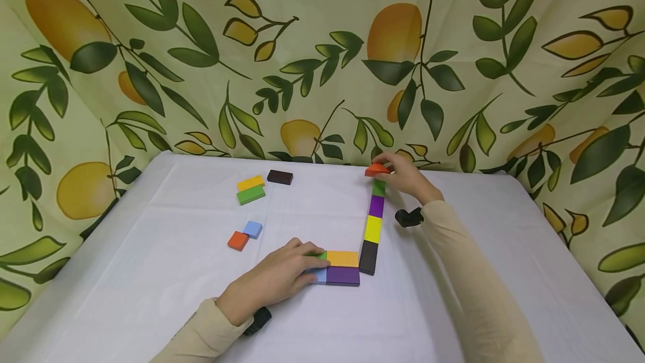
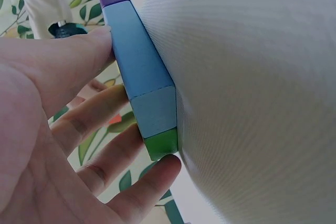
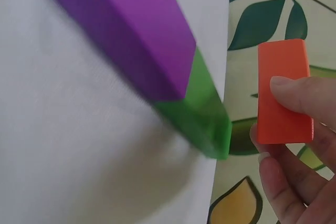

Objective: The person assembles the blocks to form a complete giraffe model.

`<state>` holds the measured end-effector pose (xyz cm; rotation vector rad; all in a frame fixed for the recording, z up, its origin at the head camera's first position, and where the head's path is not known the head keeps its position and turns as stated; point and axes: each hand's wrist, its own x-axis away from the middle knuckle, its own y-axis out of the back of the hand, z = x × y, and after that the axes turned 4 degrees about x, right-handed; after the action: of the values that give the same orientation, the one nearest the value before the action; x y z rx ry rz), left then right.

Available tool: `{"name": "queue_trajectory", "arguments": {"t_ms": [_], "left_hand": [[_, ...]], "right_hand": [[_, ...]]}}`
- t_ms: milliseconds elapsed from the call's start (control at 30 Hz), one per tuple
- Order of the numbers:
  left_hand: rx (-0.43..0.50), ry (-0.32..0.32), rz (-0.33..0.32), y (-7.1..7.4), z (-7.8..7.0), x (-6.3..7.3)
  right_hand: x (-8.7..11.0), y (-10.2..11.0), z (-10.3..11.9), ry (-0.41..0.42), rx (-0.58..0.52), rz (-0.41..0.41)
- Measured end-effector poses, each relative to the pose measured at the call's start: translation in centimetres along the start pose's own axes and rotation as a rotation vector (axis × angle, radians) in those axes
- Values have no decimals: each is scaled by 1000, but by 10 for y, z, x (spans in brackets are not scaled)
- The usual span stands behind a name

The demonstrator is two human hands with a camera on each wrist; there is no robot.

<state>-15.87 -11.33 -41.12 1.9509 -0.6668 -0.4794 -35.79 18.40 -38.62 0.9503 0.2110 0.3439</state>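
Head view: right hand (image 1: 409,177) pinches red block (image 1: 374,170) crosswise to the row (image 1: 373,229), by its far green block (image 1: 378,188). Left hand (image 1: 279,274), farther off, touches blue block (image 1: 320,277).

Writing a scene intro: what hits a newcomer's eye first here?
First, the fruit-and-leaf backdrop filling the upper head view. Then the orange-red block the right grip pinches at the far end of a multicolored row. The left grip touches a block cluster beside the row's near end.
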Motion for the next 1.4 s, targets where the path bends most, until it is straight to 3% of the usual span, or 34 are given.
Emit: {"name": "queue_trajectory", "arguments": {"t_ms": [500,933,1400], "left_hand": [[-7,-4,5,1,0,1],[-6,0,11,1,-1,1],[3,-1,7,0,0,0]], "right_hand": [[8,3,-23,8,16,-36],[15,4,-46,-101,-18,-42],[14,3,-53,-180,2,-40]]}}
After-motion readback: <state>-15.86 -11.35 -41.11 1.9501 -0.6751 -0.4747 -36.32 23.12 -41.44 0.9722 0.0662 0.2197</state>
